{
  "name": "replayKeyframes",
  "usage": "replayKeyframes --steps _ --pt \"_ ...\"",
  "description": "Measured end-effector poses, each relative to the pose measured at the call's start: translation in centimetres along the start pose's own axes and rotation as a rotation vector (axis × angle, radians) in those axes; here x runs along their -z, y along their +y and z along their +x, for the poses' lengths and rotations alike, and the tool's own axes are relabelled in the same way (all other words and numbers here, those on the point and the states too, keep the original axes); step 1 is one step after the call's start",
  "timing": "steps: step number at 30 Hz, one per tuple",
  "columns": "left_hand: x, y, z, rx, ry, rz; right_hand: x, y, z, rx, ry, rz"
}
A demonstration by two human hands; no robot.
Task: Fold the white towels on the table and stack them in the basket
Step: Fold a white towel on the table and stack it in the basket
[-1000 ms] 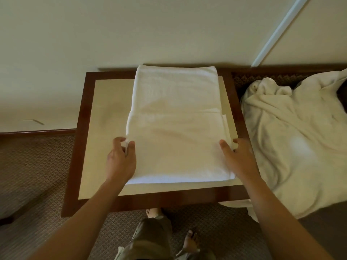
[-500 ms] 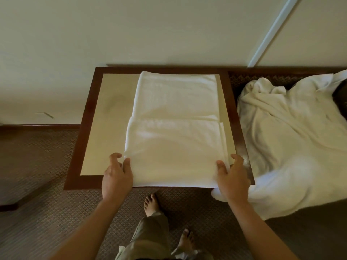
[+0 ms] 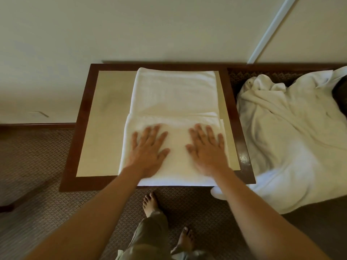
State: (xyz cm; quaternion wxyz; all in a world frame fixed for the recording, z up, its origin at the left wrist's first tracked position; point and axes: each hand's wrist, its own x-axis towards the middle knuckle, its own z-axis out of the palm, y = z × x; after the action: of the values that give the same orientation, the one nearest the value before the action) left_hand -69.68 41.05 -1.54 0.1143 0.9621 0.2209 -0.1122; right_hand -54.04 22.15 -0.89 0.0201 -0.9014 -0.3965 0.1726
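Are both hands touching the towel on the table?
Touching. The head view shows the left hand and right hand lying flat, fingers spread, on the folded towel.

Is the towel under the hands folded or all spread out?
Partly folded. The towel has its near part doubled over, with a layered edge across its middle. The left hand and right hand lie flat on it.

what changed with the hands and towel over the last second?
Both hands let go of the folded towel's side edges and moved inward onto its near layer: left hand and right hand now lie flat, fingers spread, pressing it. The towel kept its fold on the table; the crumpled pile of white towels to the right looks unchanged.
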Motion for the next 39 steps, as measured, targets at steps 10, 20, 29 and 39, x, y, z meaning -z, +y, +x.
replayKeyframes --steps 10,20,29,39 --pt "1.5 0.3 1.5 0.103 0.154 -0.107 0.8 -2.6 1.5 -0.047 0.116 0.049" --pt "2.0 -7.5 3.8 0.380 0.012 -0.072 2.0 3.9 3.6 -0.292 -0.006 0.006" --pt "-0.6 -3.8 -7.6 -0.205 -0.027 0.035 -1.0 1.4 -8.5 0.132 -0.045 -0.117" --pt "-3.4 -6.4 -12.0 -0.038 0.046 0.016 -2.4 4.4 -11.0 0.022 0.111 -0.104"
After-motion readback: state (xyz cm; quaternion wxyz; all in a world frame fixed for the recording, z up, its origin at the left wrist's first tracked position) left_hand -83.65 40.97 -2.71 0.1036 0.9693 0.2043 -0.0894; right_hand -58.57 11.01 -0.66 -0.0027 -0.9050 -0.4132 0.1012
